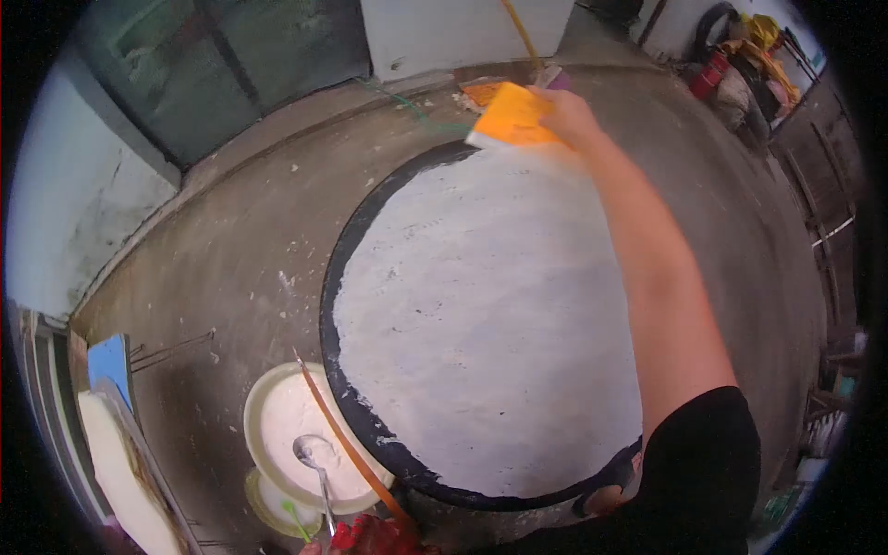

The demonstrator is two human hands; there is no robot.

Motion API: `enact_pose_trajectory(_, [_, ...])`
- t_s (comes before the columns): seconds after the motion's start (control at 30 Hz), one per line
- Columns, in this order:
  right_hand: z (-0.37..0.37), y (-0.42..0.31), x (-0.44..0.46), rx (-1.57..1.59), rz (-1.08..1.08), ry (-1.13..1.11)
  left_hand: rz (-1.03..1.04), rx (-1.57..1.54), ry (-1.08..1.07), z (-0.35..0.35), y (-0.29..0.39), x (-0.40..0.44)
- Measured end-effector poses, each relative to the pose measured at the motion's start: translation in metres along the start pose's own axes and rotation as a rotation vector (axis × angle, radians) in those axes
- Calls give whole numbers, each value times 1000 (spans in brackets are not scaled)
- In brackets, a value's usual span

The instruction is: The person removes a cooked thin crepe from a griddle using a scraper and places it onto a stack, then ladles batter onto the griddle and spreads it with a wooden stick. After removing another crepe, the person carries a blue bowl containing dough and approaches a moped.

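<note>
My right hand [566,118] grips an orange, pale-edged flat scraper [518,117] at the far edge of a large round black griddle [335,347]. A thin whitish layer [490,324] covers most of the griddle, leaving a dark rim. Only a small bit of my left hand [312,548] shows at the bottom edge, near a green handle and a ladle handle; its grip is hidden. The metal ladle [313,450] rests in a bowl [254,421] of white batter [287,412]. A long brown stick [344,442] lies across the bowl.
A smaller dish [268,509] sits beside the bowl. At the lower left stand a pale board [120,476] and a blue panel [111,365]. A yellow pole [523,35] leans at the back. Bags and a red cylinder [709,76] are at the upper right.
</note>
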State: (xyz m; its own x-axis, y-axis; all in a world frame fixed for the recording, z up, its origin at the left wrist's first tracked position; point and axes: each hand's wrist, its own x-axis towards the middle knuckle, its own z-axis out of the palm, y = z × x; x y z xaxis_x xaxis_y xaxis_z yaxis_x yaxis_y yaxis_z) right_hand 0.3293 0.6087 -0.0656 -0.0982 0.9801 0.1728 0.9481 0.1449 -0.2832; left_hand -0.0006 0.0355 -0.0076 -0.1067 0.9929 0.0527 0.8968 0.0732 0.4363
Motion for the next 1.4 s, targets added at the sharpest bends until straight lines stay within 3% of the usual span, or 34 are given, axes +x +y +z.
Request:
enact_pose_trajectory(0.07, [27, -44, 16, 136, -309, 20, -18, -9, 16, -2, 1, 0])
enact_pose_trajectory(0.17, [51, -136, 9, 153, -489, -160, -47, -34, 49, -5, 5, -7])
enact_pose_trajectory(0.27, [64, -225, -43, 296, -718, -406, -44, -32, 56, -10, 2, -17])
enact_pose_trajectory(0.37, [57, -286, -130, 318, -1105, -511, -71, -66, 45, -12, 0, -39])
enact_pose_trajectory(0.4, [46, -302, -169, 458, -954, -742, -107, -114, 52, -12, 0, -47])
enact_pose_trajectory(0.43, [61, -308, -208, 427, -1222, -638, -108, -111, 56, -13, -2, -54])
enact_pose_trajectory(0.47, [37, -316, -256, 249, -1047, -855, -67, -95, 80, -14, -3, -60])
enact_pose_trajectory(0.53, [36, -298, -351, 210, -1482, -812, -14, -79, 111, -19, -4, -72])
enact_pose_trajectory(0.57, [23, -291, -394, 103, -1613, -962, 1, -94, 114, -22, -3, -79])
enact_pose_trajectory(0.63, [6, -254, -462, 195, -1777, -846, 33, -108, 117, -28, -2, -92])
enact_pose_trajectory(0.7, [-14, -231, -489, 290, -1654, -970, 50, -84, 118, -34, -1, -106])
enact_pose_trajectory(0.83, [-82, -180, -472, 250, -762, -898, 47, -57, 206, -34, -2, -127])
enact_pose_trajectory(0.87, [-105, -164, -461, 214, -326, -978, 77, -65, 198, -32, -3, -131])
enact_pose_trajectory(0.9, [-79, -115, -471, 544, -257, -487, 64, -43, 211, -31, -5, -135])
enact_pose_trajectory(0.93, [-80, -84, -466, 808, 57, -307, 49, -20, 226, -28, -8, -139])
enact_pose_trajectory(0.97, [-76, -48, -458, 503, 222, 63, 82, 6, 261, -23, -14, -143])
enact_pose_trajectory(1.03, [-79, 46, -436, 699, 335, 386, 77, -69, 281, -17, -17, -147])
enact_pose_trajectory(1.1, [-109, 85, -438, 610, 610, 507, 70, -166, 337, -11, -21, -148])
enact_pose_trajectory(1.13, [-114, 99, -444, 613, 617, 517, 83, -164, 336, -8, -21, -150])
enact_pose_trajectory(1.2, [-119, 115, -460, 236, 769, 346, 92, -192, 389, -7, -20, -151])
enact_pose_trajectory(1.37, [-90, 43, -522, 220, 841, 330, 105, -191, 412, -5, -16, -153])
enact_pose_trajectory(1.4, [-73, 28, -541, 352, 811, 370, 111, -210, 427, -4, -16, -154])
